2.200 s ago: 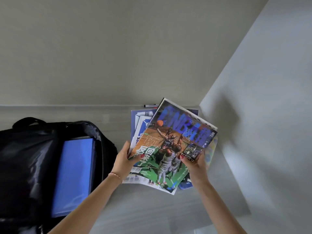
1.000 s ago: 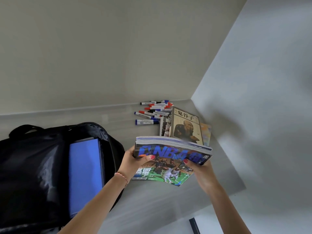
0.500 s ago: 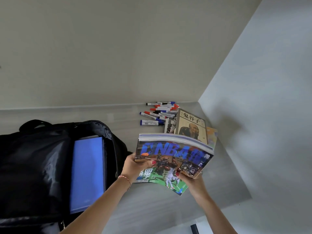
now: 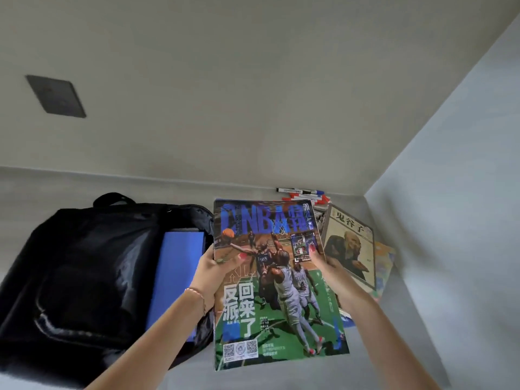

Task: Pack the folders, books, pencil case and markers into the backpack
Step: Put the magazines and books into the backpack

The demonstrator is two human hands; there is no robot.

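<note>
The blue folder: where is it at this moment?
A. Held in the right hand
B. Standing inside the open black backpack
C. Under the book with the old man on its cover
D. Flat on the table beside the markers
B: the blue folder shows inside the open mouth of the black backpack.

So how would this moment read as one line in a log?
step: packing magazines | left hand + right hand: holding magazine stack | backpack: open, blue folder inside | markers, book: on table
</note>
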